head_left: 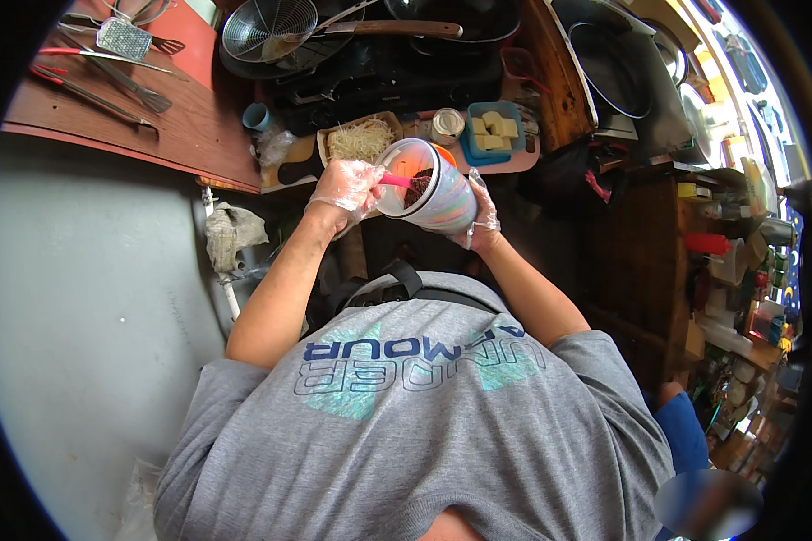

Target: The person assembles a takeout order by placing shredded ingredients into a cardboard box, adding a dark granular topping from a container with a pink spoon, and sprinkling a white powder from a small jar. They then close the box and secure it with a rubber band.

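Pinches a pink spoon in the fingers of the gloved left hand, with its far end down inside a tall patterned container. Supports that container with the curled fingers of the gloved right hand, tilting its mouth toward the left-hand fingers. Shows dark contents just past the left fingertips, so looks to be midway through scooping or stirring, with no spoonful lifted clear yet. Includes pale yellow blocks in a blue tub beyond the right-hand fingers and pale shreds beyond the left-hand ones, all untouched by either hand. Cannot tell the amount already taken out or the amount left.
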Motion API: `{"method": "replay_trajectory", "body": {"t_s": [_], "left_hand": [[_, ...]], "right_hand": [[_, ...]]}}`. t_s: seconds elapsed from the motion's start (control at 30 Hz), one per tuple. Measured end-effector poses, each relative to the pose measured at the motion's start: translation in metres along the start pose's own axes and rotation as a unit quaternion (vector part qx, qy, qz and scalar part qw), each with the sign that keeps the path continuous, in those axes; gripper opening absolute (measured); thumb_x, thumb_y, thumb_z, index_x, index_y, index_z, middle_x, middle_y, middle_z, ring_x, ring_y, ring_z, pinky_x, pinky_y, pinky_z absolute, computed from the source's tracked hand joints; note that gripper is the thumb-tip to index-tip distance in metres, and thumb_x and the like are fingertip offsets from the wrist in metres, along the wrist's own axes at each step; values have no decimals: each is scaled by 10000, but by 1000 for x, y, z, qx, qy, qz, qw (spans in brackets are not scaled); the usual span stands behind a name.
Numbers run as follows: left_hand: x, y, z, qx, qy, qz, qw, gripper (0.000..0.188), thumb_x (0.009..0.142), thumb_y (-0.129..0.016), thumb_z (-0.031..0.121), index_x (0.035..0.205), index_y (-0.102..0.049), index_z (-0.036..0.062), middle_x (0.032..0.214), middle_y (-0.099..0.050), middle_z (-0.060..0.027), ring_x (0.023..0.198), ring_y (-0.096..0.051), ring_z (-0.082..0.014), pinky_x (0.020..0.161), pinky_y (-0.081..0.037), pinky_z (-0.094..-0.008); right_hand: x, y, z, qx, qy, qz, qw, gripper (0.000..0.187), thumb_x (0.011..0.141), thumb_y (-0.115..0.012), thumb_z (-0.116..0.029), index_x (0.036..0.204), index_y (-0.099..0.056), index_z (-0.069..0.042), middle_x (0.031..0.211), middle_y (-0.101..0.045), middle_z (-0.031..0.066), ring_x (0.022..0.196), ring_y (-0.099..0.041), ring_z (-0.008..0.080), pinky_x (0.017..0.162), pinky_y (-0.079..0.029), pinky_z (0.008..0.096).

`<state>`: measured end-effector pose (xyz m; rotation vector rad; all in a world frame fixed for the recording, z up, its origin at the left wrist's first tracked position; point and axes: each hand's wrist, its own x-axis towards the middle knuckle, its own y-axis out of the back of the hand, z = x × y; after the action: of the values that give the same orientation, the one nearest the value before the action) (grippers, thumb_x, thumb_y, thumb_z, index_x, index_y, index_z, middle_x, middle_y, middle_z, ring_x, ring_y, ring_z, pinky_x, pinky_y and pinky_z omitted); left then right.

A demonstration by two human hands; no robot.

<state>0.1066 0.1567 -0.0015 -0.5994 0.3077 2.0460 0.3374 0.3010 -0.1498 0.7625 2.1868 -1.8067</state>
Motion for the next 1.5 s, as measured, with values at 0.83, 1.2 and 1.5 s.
{"method": "replay_trajectory", "body": {"t_s": [0.83, 1.2, 1.5], "left_hand": [[169, 104, -131, -78, 18, 233, 969, 220, 1044, -672, 162, 887, -644, 10, 691, -666, -98, 510, -584, -149, 427, -426, -294], [187, 103, -119, 94, -106, 295, 945, 264, 1020, -658, 175, 858, -748, -12, 723, -743, -102, 635, -677, -187, 612, -517, -353], [157, 143, -127, 281, -201, 352, 870, 267, 1027, -614, 221, 955, -772, 19, 721, -727, -158, 666, -722, -282, 653, -559, -419]], "right_hand": [[-80, 45, 9, 54, 59, 59, 995, 648, 939, -617, -558, 1457, -583, -170, 1466, -609, 141, 1329, -582, 416, 1097, -462, 675], [-117, 53, 16, 77, 84, 110, 987, 725, 933, -593, -602, 1500, -547, -154, 1502, -582, 159, 1340, -571, 441, 1098, -453, 686], [-109, 50, 8, 65, 67, 82, 992, 758, 919, -598, -631, 1507, -543, -155, 1512, -571, 168, 1340, -571, 449, 1061, -479, 691]]}}
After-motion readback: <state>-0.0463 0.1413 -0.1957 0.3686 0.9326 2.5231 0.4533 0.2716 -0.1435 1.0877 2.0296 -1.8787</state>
